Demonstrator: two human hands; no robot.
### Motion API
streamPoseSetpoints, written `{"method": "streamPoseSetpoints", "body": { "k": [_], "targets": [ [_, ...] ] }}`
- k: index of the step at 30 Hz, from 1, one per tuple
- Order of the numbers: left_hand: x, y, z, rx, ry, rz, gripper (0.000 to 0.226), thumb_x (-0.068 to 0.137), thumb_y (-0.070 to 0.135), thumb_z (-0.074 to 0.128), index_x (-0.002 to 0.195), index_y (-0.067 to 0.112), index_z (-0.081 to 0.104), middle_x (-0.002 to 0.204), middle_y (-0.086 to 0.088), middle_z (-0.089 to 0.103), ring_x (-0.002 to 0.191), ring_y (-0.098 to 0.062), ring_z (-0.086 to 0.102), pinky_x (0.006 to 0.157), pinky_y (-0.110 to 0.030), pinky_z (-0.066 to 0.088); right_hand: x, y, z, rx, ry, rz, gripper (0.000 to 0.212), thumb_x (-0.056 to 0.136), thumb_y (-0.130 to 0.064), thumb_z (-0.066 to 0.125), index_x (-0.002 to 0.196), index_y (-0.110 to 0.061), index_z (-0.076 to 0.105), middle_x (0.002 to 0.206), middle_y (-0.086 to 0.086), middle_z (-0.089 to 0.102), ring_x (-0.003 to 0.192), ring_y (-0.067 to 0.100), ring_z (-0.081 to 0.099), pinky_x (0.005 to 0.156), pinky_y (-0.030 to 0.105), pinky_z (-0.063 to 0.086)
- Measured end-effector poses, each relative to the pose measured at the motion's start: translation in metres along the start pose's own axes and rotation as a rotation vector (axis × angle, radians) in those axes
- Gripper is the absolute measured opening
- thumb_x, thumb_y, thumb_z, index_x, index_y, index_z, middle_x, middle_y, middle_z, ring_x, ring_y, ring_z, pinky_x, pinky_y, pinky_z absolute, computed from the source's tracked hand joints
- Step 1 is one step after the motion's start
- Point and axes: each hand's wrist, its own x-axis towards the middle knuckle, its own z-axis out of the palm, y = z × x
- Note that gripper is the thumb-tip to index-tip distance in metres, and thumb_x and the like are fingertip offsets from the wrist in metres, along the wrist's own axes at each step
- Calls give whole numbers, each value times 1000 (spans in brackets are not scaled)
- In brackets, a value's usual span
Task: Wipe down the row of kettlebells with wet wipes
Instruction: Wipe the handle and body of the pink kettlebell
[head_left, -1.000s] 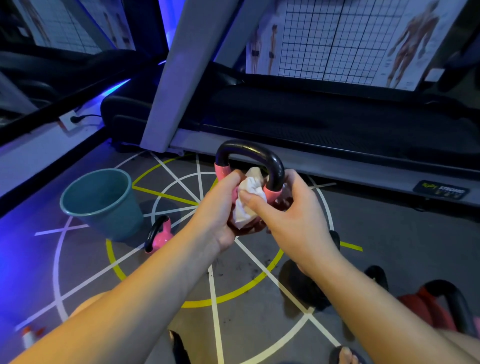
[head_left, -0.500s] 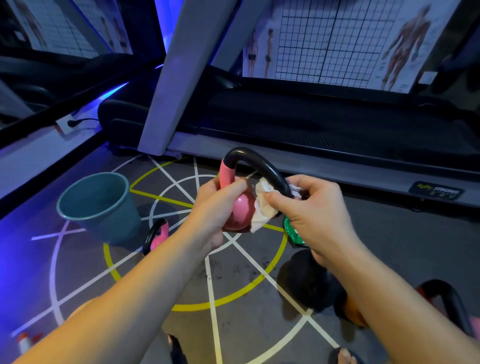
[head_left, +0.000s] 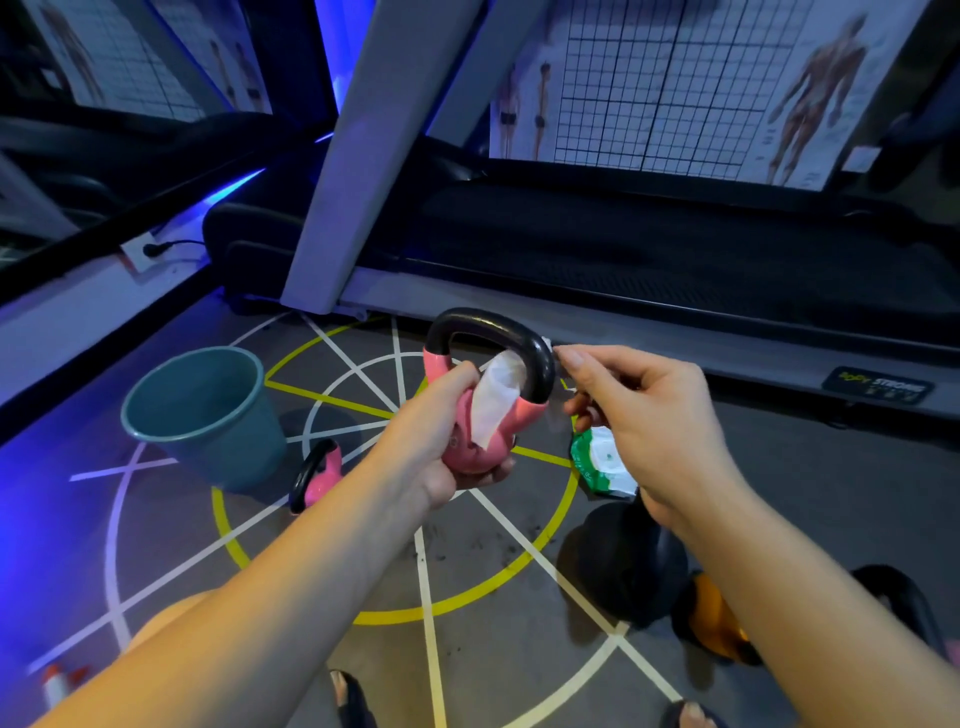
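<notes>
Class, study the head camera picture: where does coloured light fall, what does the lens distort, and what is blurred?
Head view: blue light washes the floor at left; head view: the wide lens leans the grey post and swells the left forearm; head view: the wipe is smeared at its end by the right hand, the pink kettlebell fairly sharp.
</notes>
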Motion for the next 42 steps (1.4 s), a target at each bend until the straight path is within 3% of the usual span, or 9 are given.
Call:
{"method": "streamPoseSetpoints", "body": {
  "k": [6,9,15,18,22,25,28,32,42],
  "targets": [
    [2,-1,2,-168,-3,9,23,94,39,63,101,18,68,86,-13,74,67,-27,66,60,-38,57,5,7,-1,1,51,104,27,93,-50,65,93,-27,78,97,-5,76,101,20,71,93,52,56],
    [3,1,5,-251,-2,-1,22,95,41,65,92,20,68,75,-10,73,58,-26,63,61,-38,58,2,7,7,147,-1,151,26,98,-34,62,94,-13,75,91,5,77,91,20,74,91,49,59],
    [11,0,9,-278,-55,36,27,96,47,64,92,20,71,83,-6,74,65,-24,64,64,-38,58,1,0,7,213,-109,146,42,105,-29,46,94,-4,78,98,11,77,96,23,73,89,38,55],
    [13,0,9,-301,-40,65,23,95,43,66,90,21,70,84,-7,74,67,-25,63,61,-39,57,6,-5,0,256,-163,196,47,102,-18,37,90,-1,79,101,15,77,99,28,71,94,42,52],
    [14,2,10,-304,-46,87,26,93,43,67,98,19,72,96,-12,75,84,-30,65,64,-41,58,12,-6,-9,148,-191,101,22,98,-4,57,115,-12,69,98,12,77,93,28,74,75,31,57],
    [14,4,10,-287,-58,98,25,91,43,66,99,21,72,101,-11,78,87,-30,71,75,-46,62,17,-2,-10,157,-302,99,42,88,3,67,126,-16,63,103,11,77,99,25,74,83,33,59],
    [15,3,10,-245,-83,108,19,83,40,73,91,23,72,93,-6,77,81,-26,73,75,-40,60,20,6,-6,167,-290,57,47,75,2,77,119,-14,68,107,9,77,104,24,73,88,33,59],
    [11,3,12,-224,-114,102,15,67,26,79,80,21,74,86,-7,71,65,-24,60,66,-32,51,14,13,12,136,-238,57,45,66,-9,85,109,-13,72,99,5,77,90,13,72,70,20,55],
    [16,-3,10,-232,-59,154,34,82,34,73,109,14,77,112,-15,76,98,-31,73,78,-39,55,4,14,39,247,-51,76,18,81,-17,82,93,-8,73,65,-9,69,52,-2,59,50,12,44]
  ]
}}
